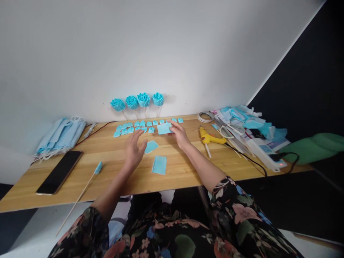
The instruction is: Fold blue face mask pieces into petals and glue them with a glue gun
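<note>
Right hand [179, 134]: palm down, fingers stretched flat and close together, tips resting on the right edge of a pale blue rectangular cut piece of mask fabric [164, 128]. Pressed on it, not pinched round it. Piece lies flat at the far middle of the light wooden tabletop [113, 168], long axis left to right, its right end partly under the fingertips.

Left hand [134, 150]: hovers palm down, fingers spread apart, holding nothing. Just right of it a smaller pale blue folded fabric scrap [151, 146], one corner pointing far-right; contact with the fingers cannot be told. Nearer, a second pale blue fabric rectangle [159, 165], long axis near to far.

Both forearms bare, reaching forward from floral sleeves; elbows low, cut by the table's near edge.

Beyond the hands: two rows of small folded blue petals [134, 127], too small to count surely. Four blue fabric roses on thin sticks [137, 101] lean on the white wall.

Left: stack of blue face masks [60, 136], black phone [59, 172], long wooden skewer with a blue tip [80, 195] overhanging the near edge.

Right: yellow glue gun [211, 138], nozzle pointing left; jumbled pile of scraps and packaging [247, 129], contents hard to make out
</note>
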Demonstrator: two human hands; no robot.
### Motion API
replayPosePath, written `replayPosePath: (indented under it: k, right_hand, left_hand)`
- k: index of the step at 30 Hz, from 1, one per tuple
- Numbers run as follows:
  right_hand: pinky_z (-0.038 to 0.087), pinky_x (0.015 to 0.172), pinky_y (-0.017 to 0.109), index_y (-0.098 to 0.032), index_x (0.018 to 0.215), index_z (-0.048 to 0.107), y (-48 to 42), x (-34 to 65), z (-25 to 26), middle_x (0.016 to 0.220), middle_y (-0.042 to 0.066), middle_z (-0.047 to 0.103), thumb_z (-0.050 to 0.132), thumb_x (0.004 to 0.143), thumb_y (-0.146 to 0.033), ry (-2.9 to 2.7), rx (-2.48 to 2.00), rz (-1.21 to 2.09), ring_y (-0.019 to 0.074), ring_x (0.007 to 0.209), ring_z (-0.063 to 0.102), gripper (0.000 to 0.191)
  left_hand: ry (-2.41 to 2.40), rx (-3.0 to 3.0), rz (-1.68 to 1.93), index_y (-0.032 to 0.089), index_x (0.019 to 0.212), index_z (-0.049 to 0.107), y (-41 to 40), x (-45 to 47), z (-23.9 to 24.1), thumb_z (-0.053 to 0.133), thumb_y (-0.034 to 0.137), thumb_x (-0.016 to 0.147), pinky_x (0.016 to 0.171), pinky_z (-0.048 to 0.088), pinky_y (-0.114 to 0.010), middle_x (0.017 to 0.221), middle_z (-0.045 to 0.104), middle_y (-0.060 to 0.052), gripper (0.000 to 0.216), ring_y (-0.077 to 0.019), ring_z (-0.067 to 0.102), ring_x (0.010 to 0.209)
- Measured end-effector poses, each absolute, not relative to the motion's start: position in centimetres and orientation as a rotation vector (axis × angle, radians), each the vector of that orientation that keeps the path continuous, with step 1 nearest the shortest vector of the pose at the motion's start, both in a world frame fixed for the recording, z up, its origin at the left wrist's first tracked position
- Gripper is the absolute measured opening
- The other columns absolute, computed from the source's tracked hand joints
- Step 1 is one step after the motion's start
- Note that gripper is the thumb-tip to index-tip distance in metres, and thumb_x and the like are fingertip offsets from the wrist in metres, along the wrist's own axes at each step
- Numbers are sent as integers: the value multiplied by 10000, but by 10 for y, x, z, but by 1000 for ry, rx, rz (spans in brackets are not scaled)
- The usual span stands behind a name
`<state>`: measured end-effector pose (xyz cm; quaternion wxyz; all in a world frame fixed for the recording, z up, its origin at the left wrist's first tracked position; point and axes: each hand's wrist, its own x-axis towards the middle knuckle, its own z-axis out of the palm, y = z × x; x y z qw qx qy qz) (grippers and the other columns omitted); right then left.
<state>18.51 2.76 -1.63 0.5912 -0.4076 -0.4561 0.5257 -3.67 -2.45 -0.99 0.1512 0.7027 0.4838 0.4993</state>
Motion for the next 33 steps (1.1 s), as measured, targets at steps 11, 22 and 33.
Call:
replayPosePath:
  k: [11,22,33]
  right_hand:
    - [523,731,281,-260,1245,632,15,180,-14,1025,20,680,646,758,-337,-1164,-893,1345,176,882,609,492]
    - [545,757,301,-247,1223,660,13,174,-18,1209,52,666,634,816,-490,-1131,-868,1471,202,977,636,475]
    - [492,748,279,-200,889,668,14,172,-18,819,-3,680,750,695,-379,-1122,-912,1383,147,753,602,277]
  left_hand:
    - [942,975,1168,188,974,672,20,6,-2,778,435,678,742,504,-288,964,685,-52,400,-169,640,855]
    - [1021,878,1332,160,714,601,11,-1,0,781,397,634,549,443,-229,640,532,32,309,-91,502,579]
    - [1018,954,1345,171,831,612,6,3,-6,737,418,718,646,484,-264,713,599,23,300,-106,555,616]
